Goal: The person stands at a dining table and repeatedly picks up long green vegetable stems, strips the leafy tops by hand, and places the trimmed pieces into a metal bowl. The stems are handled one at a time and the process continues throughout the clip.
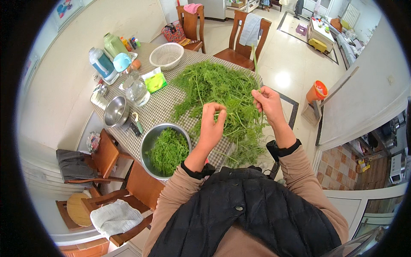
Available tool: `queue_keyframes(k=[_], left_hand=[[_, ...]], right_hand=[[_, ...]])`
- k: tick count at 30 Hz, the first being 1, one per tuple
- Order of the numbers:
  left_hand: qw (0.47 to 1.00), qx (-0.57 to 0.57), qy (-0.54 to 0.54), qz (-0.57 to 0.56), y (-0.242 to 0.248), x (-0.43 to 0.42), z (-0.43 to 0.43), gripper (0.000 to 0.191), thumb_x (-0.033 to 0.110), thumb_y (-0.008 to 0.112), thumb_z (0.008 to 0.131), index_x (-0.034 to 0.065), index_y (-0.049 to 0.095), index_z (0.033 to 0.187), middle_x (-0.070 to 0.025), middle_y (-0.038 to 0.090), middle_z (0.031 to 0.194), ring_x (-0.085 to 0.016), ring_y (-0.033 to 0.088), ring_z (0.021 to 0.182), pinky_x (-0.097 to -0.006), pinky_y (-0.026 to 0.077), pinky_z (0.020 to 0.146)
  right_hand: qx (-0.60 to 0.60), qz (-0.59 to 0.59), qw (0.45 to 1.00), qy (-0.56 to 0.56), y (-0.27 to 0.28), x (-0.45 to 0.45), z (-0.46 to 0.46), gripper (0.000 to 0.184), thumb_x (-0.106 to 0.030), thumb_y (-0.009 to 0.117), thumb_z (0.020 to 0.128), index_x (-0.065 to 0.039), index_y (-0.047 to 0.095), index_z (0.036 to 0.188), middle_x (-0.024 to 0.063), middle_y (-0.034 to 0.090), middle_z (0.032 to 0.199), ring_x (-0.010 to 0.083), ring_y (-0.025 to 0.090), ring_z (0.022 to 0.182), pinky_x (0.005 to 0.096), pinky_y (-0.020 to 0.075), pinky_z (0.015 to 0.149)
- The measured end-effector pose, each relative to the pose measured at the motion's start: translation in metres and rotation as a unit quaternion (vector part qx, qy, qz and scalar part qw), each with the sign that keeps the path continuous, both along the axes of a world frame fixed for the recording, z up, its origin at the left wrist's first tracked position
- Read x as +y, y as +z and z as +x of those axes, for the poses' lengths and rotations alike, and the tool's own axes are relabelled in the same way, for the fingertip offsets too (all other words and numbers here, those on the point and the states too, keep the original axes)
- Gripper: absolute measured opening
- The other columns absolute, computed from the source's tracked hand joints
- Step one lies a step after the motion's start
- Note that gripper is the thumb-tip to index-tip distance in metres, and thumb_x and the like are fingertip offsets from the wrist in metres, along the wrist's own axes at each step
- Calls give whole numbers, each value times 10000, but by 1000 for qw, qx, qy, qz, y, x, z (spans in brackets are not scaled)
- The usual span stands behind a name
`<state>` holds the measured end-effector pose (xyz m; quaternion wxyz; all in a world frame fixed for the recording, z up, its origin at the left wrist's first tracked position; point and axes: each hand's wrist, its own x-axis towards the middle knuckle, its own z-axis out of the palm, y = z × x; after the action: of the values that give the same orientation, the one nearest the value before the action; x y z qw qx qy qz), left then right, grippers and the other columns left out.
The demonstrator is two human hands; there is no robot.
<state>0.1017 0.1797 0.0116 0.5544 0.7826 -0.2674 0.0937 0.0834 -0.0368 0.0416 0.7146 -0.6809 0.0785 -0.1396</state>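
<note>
My right hand point(268, 103) pinches a long green stem point(256, 66), which stands upright above the fingers near the table's right edge. My left hand point(213, 123) is raised over the near part of the greens with its fingers curled; whether anything lies between thumb and fingertips cannot be told. A large heap of feathery leafy greens point(221, 86) covers the right part of the table and hangs over its near right edge. At the left of my left forearm, a steel basin point(144, 141) holds plucked green sprigs point(168, 151).
On the checked tablecloth point(160, 109) stand a white plastic basket point(167, 56), a tissue pack point(155, 82), a glass jug point(137, 92), a steel bowl point(116, 111), a green-handled peeler point(138, 122) and thermos flasks point(102, 64). Wooden chairs point(146, 186) surround the table; an orange bin point(317, 91) is at right.
</note>
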Motion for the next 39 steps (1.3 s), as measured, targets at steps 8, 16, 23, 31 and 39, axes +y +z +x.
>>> queue_keyframes(k=[8, 16, 23, 31, 39], left_hand=[[975, 153, -126, -97, 0, -6, 10, 392, 297, 369, 1022, -7, 540, 1200, -100, 597, 1127, -207, 549, 1078, -339, 392, 975], [976, 172, -74, -112, -7, 5, 18, 369, 327, 415, 1009, 4, 559, 1114, -77, 569, 1073, -175, 567, 995, -316, 428, 894], [989, 99, 43, -101, -13, 4, 15, 247, 231, 521, 964, 18, 585, 1072, -57, 520, 902, -143, 502, 787, -305, 426, 722], [998, -7, 55, 14, -13, -4, -4, 166, 167, 631, 876, 21, 693, 929, -46, 459, 757, -176, 457, 730, -319, 397, 647], [968, 229, -47, -91, -21, -4, 8, 202, 205, 610, 894, 16, 656, 950, -12, 549, 847, -110, 471, 760, -276, 405, 701]], right_hand=[[17, -1, 995, 100, -3, 27, -11, 220, -215, 659, 889, -65, 566, 758, 0, 579, 614, 45, 498, 468, 192, 377, 406], [16, 22, 998, 54, -1, 22, -8, 237, -214, 657, 890, -84, 533, 734, -6, 562, 597, 36, 462, 438, 188, 342, 380], [12, 44, 998, 33, -2, 25, -6, 236, -203, 656, 889, -85, 527, 731, -1, 555, 606, 46, 462, 443, 189, 341, 389], [6, 74, 997, -4, -3, 26, -4, 235, -226, 666, 882, -70, 551, 749, 3, 557, 611, 45, 470, 464, 190, 362, 398], [7, 76, 997, 5, -6, 31, -3, 237, -233, 666, 883, -85, 546, 742, -5, 551, 610, 51, 462, 460, 194, 355, 404]])
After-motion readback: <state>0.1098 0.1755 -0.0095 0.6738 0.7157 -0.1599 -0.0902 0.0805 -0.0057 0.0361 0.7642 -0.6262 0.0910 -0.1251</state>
